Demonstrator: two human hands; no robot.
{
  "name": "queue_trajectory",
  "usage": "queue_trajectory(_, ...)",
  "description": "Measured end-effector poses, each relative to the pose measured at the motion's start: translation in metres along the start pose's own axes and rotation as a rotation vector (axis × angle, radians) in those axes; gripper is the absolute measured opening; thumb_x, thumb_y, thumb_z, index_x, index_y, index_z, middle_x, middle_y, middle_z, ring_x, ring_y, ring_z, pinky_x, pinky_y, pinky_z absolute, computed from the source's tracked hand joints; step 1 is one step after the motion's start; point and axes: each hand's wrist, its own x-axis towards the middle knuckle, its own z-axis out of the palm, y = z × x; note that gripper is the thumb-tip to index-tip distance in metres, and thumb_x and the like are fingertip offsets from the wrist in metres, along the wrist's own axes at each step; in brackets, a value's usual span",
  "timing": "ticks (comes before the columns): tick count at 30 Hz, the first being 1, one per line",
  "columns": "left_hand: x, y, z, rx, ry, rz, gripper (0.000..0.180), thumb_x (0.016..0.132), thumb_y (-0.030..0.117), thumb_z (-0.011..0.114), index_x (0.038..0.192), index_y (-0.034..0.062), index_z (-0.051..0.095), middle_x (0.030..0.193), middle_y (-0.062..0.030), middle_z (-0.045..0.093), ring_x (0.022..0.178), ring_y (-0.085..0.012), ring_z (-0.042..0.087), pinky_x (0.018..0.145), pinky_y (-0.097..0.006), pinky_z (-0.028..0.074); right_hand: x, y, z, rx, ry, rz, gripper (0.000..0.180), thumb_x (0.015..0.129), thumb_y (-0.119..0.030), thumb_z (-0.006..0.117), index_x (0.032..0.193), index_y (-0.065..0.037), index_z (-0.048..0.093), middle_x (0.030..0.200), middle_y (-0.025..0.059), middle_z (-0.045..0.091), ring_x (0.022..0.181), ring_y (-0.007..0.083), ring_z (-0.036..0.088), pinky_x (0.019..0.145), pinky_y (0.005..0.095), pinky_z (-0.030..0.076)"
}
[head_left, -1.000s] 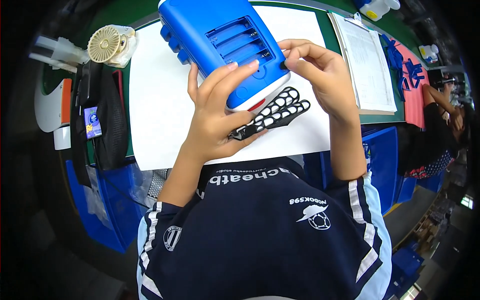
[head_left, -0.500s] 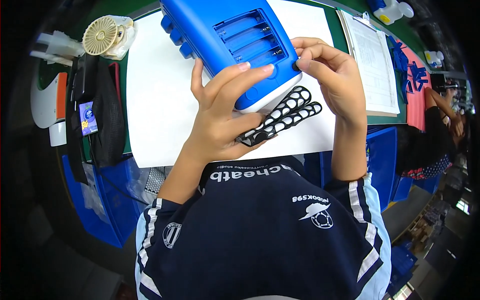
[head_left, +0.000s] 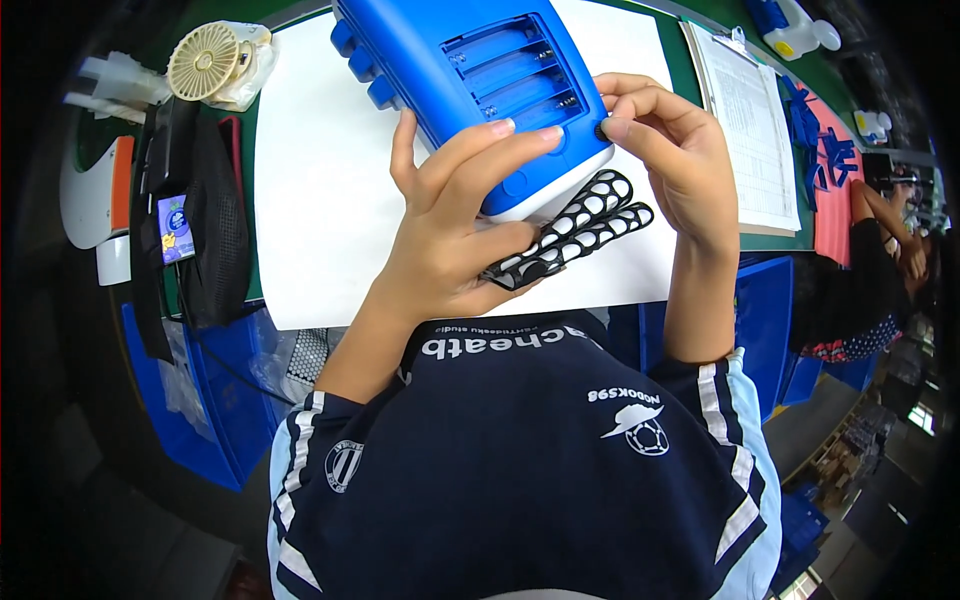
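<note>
A blue plastic device [head_left: 420,60] with a white lower edge is tilted over the white sheet, its back turned up. The uncovered battery compartment [head_left: 515,75] shows bare slots and metal springs. My left hand [head_left: 450,210] is closed round the device's near end, two fingers lying across its back. Between that hand's thumb and the white edge, a black strap with round holes [head_left: 585,225] sticks out to the right. At the near right corner, my right hand [head_left: 680,150] pinches a small black ribbed knob [head_left: 601,130]. Blue buttons [head_left: 365,65] line the device's left side.
A large white sheet [head_left: 320,200] covers the green table. To the left are a cream fan [head_left: 205,62], a black mesh bag [head_left: 220,220] and a purple-screened item [head_left: 174,230]. On the right lie a clipboard [head_left: 750,130] and blue straps [head_left: 835,155]; another person's arm [head_left: 895,235] shows beyond.
The device and both hands have shifted very slightly right in the picture, along with some of the surroundings. Both hands keep the same hold, the right fingers still at the knob.
</note>
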Motion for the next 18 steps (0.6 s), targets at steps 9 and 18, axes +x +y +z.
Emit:
queue_trajectory(9,-0.001,-0.002,0.0,0.019,-0.011,0.011,0.021,0.058,0.028,0.065,0.052,0.013,0.051,0.118,-0.0036,0.052,0.115,-0.0216,0.036,0.1,-0.051,0.002,0.002,0.003,0.0,0.025,-0.03,-0.032,0.009,0.073,-0.006,0.062,0.078,0.0,0.056,0.101,0.0129,0.055,0.082,0.0143,0.056,0.076,0.025,0.045)
queue_trajectory(18,-0.002,0.0,0.0,0.041,-0.019,0.021,0.022,0.057,0.028,0.066,0.052,0.013,0.051,0.117,-0.0026,0.052,0.115,-0.0212,0.036,0.1,-0.052,0.002,-0.001,0.012,0.0,0.155,-0.032,0.048,0.038,0.074,-0.013,0.065,0.106,-0.005,0.045,0.102,0.0104,0.051,0.091,0.0148,0.049,0.076,0.0259,0.039)
